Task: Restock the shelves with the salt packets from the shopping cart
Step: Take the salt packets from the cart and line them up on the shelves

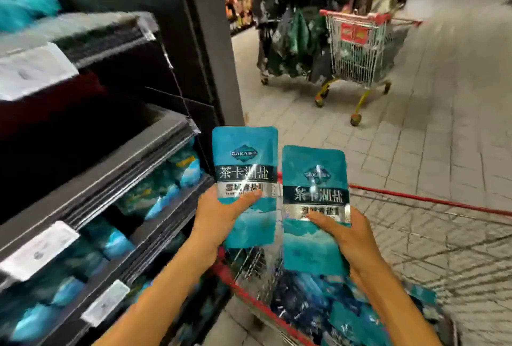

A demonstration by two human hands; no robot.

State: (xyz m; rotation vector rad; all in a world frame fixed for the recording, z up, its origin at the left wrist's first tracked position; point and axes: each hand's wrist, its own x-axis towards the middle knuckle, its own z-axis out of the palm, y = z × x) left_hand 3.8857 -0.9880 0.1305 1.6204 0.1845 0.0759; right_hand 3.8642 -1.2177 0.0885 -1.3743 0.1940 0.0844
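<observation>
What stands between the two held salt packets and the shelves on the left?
Nothing visible. The left hand and right hand hold the packets above the cart, beside the open shelves.

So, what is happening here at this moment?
A person is restocking salt. The left hand holds one teal salt packet upright, and the right hand holds a second packet beside it, both above the red shopping cart, which has more packets inside. The shelves on the left already hold similar packets. Neither held packet is shelved yet.

I can't read the blurred shelf tags (38,248), cart's packet pile (318,309) is smeared w/ its right side cut off, fingers hidden behind both pkts.
</observation>
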